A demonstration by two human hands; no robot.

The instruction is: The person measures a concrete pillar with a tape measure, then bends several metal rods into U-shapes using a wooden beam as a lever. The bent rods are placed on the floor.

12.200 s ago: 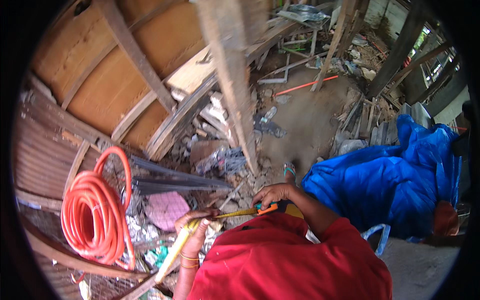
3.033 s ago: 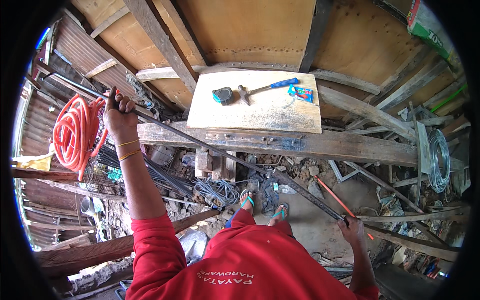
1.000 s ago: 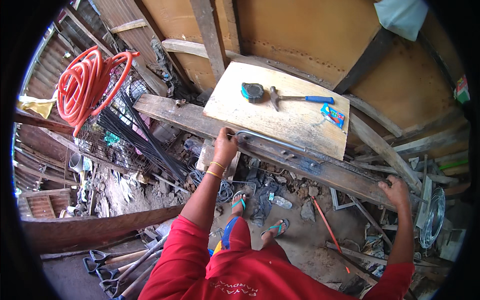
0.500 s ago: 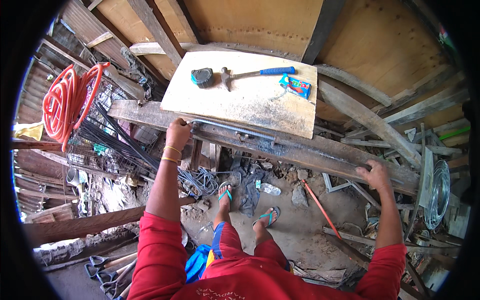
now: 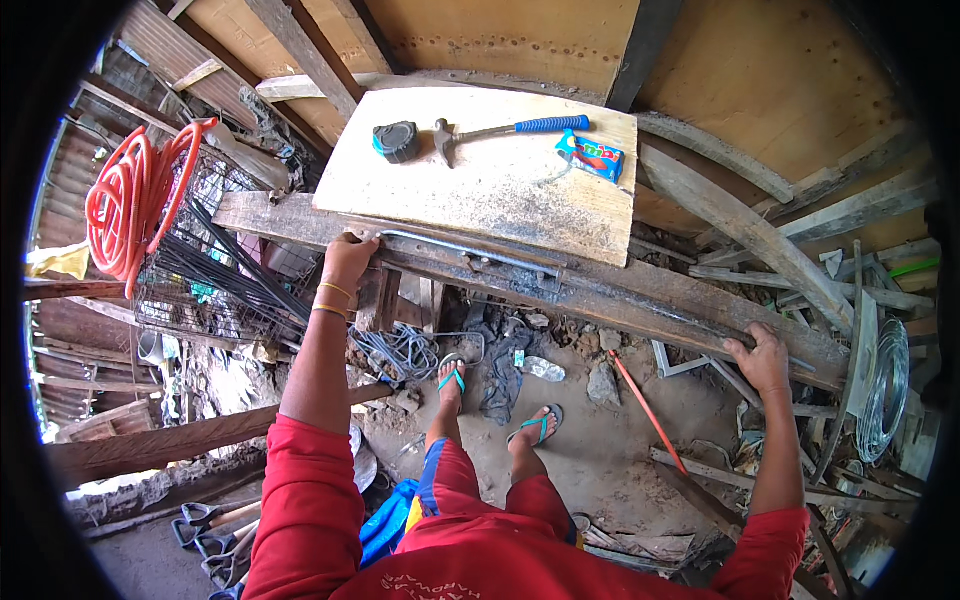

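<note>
A long wooden beam [image 5: 640, 307] runs across in front of me, with metal pegs [image 5: 480, 262] fixed on its face. A thin steel bar [image 5: 455, 245] lies along the beam against the pegs. My left hand [image 5: 350, 258] is closed at the bar's left end. Toward the beam's right end, my right hand [image 5: 762, 358] is closed around a long dark metal rod [image 5: 690, 320], and a thin tip shows past the hand. Whether bar and rod are one piece I cannot tell.
Behind the beam, a plywood board [image 5: 420, 195] carries a tape measure [image 5: 396, 142], a blue-handled hammer [image 5: 510, 128] and a blue snack packet [image 5: 590, 156]. An orange hose coil [image 5: 125, 210] hangs left; a wire coil [image 5: 882, 390] is right. Rope [image 5: 400, 355] and rubble lie below.
The whole view has shifted slightly. My right hand has moved a little to the right along the beam, while my left hand stays at the bar's left end.
</note>
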